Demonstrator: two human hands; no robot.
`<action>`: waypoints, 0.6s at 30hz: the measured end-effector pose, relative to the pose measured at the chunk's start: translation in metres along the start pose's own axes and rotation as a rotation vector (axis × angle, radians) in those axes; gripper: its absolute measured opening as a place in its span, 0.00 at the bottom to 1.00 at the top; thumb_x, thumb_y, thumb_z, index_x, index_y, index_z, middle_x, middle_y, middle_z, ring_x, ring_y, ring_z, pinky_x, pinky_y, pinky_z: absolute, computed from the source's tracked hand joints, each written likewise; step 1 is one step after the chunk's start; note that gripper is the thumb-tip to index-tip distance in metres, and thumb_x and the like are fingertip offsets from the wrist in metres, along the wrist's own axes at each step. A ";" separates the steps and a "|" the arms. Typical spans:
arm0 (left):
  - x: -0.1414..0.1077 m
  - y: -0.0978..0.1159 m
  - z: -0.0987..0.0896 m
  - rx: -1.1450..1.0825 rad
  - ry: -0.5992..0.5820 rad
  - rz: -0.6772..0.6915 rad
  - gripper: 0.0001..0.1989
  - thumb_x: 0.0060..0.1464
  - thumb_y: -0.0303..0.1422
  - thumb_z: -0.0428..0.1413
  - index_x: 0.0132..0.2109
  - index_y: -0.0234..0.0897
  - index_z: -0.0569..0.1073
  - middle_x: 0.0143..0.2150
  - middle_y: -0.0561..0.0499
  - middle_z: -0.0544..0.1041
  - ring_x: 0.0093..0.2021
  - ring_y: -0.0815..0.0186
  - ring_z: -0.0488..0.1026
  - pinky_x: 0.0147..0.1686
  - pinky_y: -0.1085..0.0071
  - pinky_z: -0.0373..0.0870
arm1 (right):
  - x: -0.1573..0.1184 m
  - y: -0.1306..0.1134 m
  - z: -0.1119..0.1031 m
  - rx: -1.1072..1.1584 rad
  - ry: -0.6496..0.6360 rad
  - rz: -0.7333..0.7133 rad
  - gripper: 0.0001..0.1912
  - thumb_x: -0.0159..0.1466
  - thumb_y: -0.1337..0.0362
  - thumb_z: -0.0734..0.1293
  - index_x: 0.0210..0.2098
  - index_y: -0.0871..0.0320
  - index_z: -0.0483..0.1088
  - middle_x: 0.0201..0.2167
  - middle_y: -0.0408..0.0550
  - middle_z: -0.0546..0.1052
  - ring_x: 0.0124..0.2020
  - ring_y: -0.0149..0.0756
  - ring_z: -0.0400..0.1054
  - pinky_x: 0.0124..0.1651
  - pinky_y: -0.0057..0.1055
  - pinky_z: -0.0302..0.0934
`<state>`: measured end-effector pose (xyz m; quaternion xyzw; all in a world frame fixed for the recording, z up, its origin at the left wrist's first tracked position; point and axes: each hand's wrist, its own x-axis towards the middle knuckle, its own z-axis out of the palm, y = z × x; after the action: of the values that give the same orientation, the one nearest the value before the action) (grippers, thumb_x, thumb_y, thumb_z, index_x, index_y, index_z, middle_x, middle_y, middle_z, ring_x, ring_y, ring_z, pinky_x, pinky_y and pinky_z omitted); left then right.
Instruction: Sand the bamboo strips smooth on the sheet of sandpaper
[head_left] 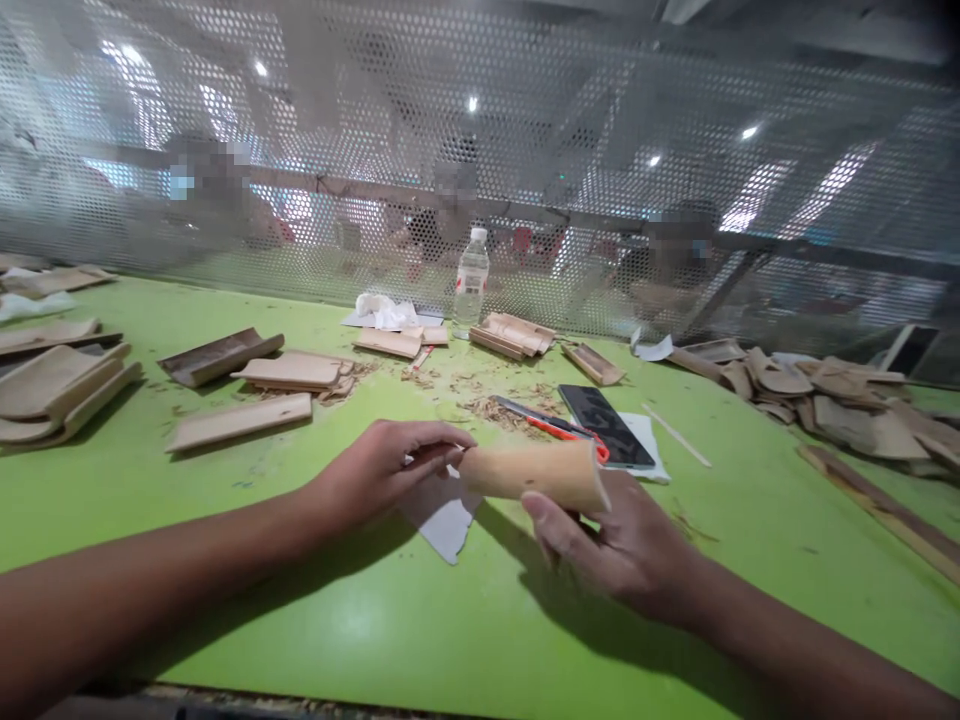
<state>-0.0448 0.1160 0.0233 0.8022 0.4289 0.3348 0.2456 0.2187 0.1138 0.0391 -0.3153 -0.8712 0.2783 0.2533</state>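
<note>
A curved, split piece of bamboo (536, 472) is held above the green table, its pale outer side facing up. My right hand (619, 550) grips it from below at its right end, thumb along the near edge. At the other end, the fingers of my left hand (397, 465) are closed on the bamboo's edge; their tips are partly hidden. Below them is a torn sheet of pale paper (444, 515), partly covered by the left hand. Just behind the bamboo are a knife with an orange handle (551, 422) and a dark phone (606, 425) on white paper.
Bamboo pieces (240, 422) lie on the left, with a larger heap (840, 395) at right. Shavings (517, 410) litter the green table (360, 630). A water bottle (471, 285) stands before a perforated metal screen (360, 130), with people behind it. A long strip (885, 510) lies far right.
</note>
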 end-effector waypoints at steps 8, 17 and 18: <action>-0.001 0.009 0.002 -0.143 -0.088 -0.047 0.17 0.61 0.36 0.63 0.56 0.37 0.76 0.41 0.50 0.80 0.40 0.61 0.77 0.41 0.68 0.72 | 0.006 -0.002 -0.007 0.328 -0.039 0.177 0.31 0.73 0.45 0.60 0.21 0.58 0.72 0.17 0.44 0.71 0.18 0.28 0.63 0.24 0.26 0.59; 0.000 -0.001 -0.001 0.113 -0.046 0.036 0.17 0.66 0.34 0.55 0.59 0.37 0.72 0.47 0.46 0.77 0.43 0.59 0.76 0.46 0.63 0.71 | 0.013 0.029 -0.011 0.499 -0.216 0.347 0.38 0.71 0.38 0.56 0.27 0.62 0.79 0.13 0.45 0.69 0.12 0.29 0.60 0.19 0.28 0.53; 0.000 -0.002 0.000 0.125 -0.044 0.012 0.18 0.67 0.35 0.54 0.60 0.36 0.71 0.48 0.45 0.77 0.44 0.58 0.76 0.47 0.62 0.72 | 0.014 0.030 -0.012 0.459 -0.213 0.361 0.37 0.71 0.38 0.56 0.27 0.62 0.79 0.12 0.44 0.69 0.13 0.29 0.60 0.20 0.28 0.53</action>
<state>-0.0459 0.1165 0.0223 0.8257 0.4386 0.2914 0.2023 0.2284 0.1465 0.0320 -0.3687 -0.7372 0.5397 0.1716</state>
